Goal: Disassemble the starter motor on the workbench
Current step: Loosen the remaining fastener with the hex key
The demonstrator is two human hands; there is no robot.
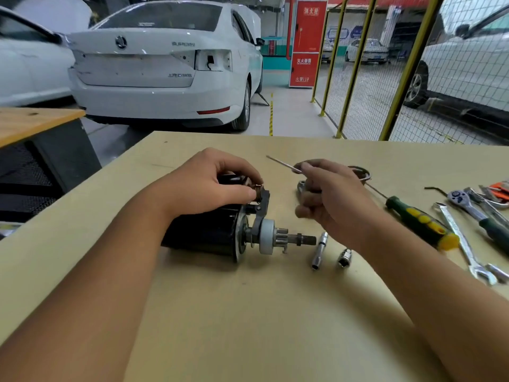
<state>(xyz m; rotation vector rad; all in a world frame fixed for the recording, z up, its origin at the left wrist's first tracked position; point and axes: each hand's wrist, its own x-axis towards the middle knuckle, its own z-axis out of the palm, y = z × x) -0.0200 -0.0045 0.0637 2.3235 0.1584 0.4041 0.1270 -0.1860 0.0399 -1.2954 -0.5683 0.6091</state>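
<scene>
In a garage beside a white car (165,64), a starter motor (217,230) lies on the tan surface (248,312). The left hand (209,186) steadies it, fingers gripping the solenoid end, apparently to free the fork lever; the right hand (327,197) pinches a thin rod (281,163), sockets (319,250) near.

a garage hall with a pale grey concrete floor (292,111) marked by a yellow dashed line (271,117); a white saloon car (165,64) is parked just beyond the tan workbench top (248,312); yellow-posted wire mesh fencing (366,78) runs along the right, more white cars behind it; a red fire cabinet (307,42) stands at the back; a second wooden bench (30,121) sits at left
</scene>
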